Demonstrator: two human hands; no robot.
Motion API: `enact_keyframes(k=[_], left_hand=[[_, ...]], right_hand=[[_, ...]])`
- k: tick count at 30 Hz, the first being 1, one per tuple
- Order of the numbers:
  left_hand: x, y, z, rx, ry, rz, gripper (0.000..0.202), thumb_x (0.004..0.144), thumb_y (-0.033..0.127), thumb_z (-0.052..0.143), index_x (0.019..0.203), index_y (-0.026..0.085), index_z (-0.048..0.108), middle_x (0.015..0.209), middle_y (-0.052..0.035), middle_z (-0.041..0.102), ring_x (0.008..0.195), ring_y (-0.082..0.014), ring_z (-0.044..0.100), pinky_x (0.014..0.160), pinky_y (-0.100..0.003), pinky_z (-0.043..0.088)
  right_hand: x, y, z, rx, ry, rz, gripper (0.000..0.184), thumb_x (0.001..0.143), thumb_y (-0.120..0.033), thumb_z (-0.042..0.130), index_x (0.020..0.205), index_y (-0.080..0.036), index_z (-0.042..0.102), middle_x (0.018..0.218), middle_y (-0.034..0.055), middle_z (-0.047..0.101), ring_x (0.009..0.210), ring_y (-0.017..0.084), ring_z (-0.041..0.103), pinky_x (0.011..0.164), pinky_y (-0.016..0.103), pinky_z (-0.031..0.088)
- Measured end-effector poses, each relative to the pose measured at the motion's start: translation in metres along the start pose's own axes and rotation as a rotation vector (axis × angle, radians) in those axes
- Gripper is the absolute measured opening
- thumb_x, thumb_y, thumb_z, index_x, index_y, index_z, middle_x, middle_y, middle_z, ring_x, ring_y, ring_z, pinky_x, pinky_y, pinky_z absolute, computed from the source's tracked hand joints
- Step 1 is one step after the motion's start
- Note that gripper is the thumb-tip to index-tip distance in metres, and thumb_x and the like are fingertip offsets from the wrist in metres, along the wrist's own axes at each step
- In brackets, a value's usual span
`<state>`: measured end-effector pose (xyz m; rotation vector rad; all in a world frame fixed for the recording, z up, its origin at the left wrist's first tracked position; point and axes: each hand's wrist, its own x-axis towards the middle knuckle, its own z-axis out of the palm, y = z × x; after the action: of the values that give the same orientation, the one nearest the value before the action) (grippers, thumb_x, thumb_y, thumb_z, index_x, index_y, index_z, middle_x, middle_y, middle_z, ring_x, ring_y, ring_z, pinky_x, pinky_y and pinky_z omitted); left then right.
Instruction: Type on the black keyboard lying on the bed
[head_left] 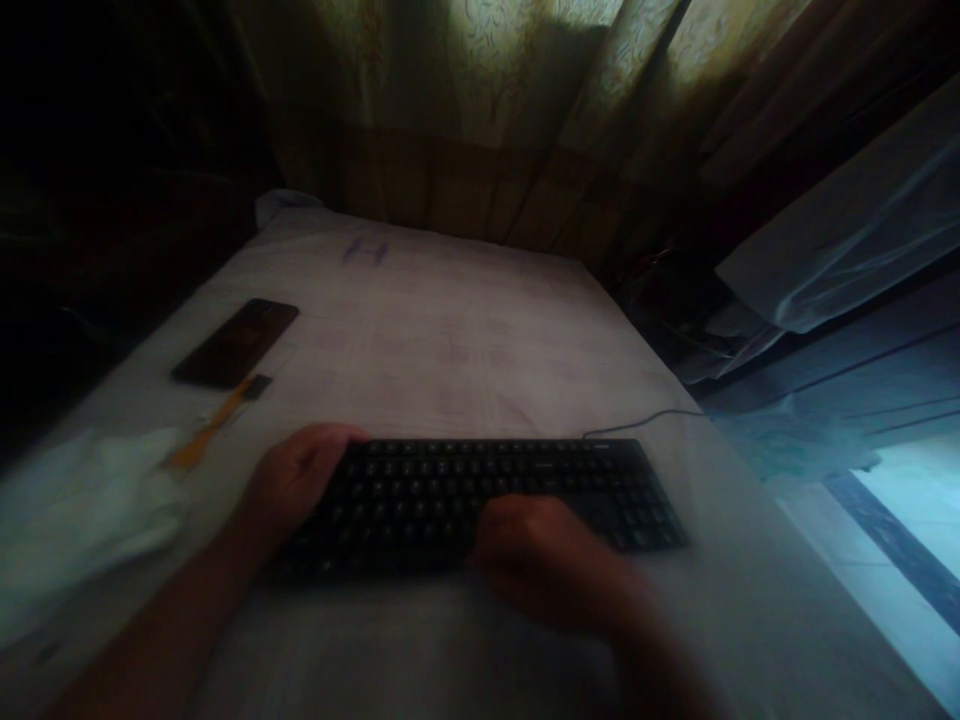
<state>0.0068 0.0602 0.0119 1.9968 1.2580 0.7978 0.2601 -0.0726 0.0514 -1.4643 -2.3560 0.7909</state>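
Keyboard (480, 490), black, lies flat on white sheet (450, 320), near front edge, 2 hands on it. Left hand (296, 480) at its left end, fingers curled around edge, gripping. Right hand (540, 560) over front middle keys, blurred; cannot tell whether fingers grip. Cable (637, 420) leaves back right corner. Phone (236, 343), orange strip (206, 430), white cloth (82, 510) lie left. Curtain (525, 100) behind.
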Motion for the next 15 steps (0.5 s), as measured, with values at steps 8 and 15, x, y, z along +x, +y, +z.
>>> enact_keyframes(k=[8,15], left_hand=[[0.001,0.004,-0.002,-0.013,-0.004,-0.011,0.039,0.086,0.051,0.041,0.086,0.024,0.07,0.094,-0.0043,0.075,0.094,-0.0237,0.068,0.092,-0.037,0.05],[0.001,0.001,-0.002,-0.021,-0.006,0.002,0.04,0.086,0.052,0.041,0.088,0.024,0.07,0.095,-0.0034,0.075,0.096,-0.0231,0.068,0.093,-0.036,0.05]], right_hand=[[0.001,0.011,-0.003,0.214,0.207,-0.048,0.02,0.085,-0.009,0.057,0.088,-0.021,0.073,0.085,0.0008,0.069,0.078,0.012,0.064,0.072,0.023,0.05],[0.029,0.02,0.003,-0.051,0.521,0.148,0.018,0.087,-0.012,0.058,0.093,-0.021,0.072,0.092,0.0051,0.07,0.085,0.017,0.065,0.077,0.031,0.052]])
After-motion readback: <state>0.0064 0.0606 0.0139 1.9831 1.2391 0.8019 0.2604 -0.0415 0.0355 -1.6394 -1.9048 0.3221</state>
